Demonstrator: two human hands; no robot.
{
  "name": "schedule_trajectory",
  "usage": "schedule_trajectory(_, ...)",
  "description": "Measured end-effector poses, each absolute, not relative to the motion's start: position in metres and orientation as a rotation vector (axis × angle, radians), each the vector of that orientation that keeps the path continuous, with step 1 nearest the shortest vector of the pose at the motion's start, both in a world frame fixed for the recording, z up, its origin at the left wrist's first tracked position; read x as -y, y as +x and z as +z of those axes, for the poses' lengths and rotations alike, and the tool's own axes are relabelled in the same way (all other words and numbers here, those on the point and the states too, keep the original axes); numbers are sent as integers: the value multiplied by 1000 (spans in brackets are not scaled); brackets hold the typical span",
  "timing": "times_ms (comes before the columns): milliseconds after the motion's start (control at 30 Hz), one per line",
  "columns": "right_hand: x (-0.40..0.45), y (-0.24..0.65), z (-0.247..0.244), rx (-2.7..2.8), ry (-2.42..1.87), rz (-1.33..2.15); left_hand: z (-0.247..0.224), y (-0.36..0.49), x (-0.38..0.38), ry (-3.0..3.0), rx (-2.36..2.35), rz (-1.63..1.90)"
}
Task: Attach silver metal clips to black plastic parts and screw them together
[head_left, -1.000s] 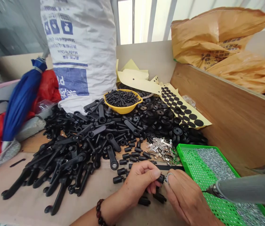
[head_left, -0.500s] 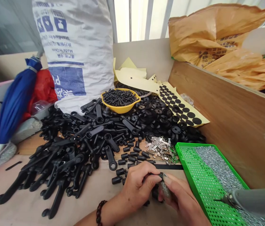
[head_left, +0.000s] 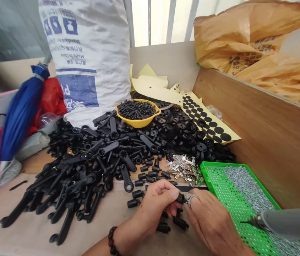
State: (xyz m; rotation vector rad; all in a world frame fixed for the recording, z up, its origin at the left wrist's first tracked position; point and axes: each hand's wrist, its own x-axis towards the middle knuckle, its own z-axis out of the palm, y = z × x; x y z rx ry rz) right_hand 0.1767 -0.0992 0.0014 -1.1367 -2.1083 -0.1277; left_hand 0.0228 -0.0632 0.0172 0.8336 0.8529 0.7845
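My left hand point(head_left: 157, 201) pinches a short black plastic cylinder point(head_left: 180, 198) between thumb and fingers. My right hand point(head_left: 212, 217) is curled against the cylinder's right end; its fingertips are hidden, so whatever it grips there does not show. A grey band point(head_left: 191, 199) circles one of its fingers. Beneath and between the hands lie several more black cylinders point(head_left: 180, 223). Further loose cylinders point(head_left: 133, 203) are scattered left of and beyond my left hand. A heap of small silver metal clips point(head_left: 183, 167) lies just past my hands.
At right, a green perforated tray point(head_left: 213, 177) holds small metal pins, with a grey power screwdriver point(head_left: 288, 222) jutting over it. Black crank handles point(head_left: 86, 177) cover the left. Behind are a yellow bowl point(head_left: 139, 122) of black screws, black discs point(head_left: 176, 129) and a white sack point(head_left: 93, 60).
My hands have shifted from being closed together over a piece to slightly apart, exposing the black cylinder between them. The right hand has turned knuckles up. The view has moved slightly.
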Motion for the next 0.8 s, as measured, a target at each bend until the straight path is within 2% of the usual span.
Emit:
schedule_trajectory(367,100,175,1,2123,-1106,-155,19,20,66,875,-889,790)
schedule_trajectory(500,102,171,2,2010,-1072,48,19,21,68,967,-888,809)
schedule_trajectory(600,107,169,-3,1892,-1139,322,17,21,70,1103,-899,857)
schedule_trajectory(667,111,170,-13,1805,-1196,489,17,20,72,1279,-917,927)
schedule_trajectory(800,120,174,-37,1685,-1227,558,21,15,75,1787,-825,1067)
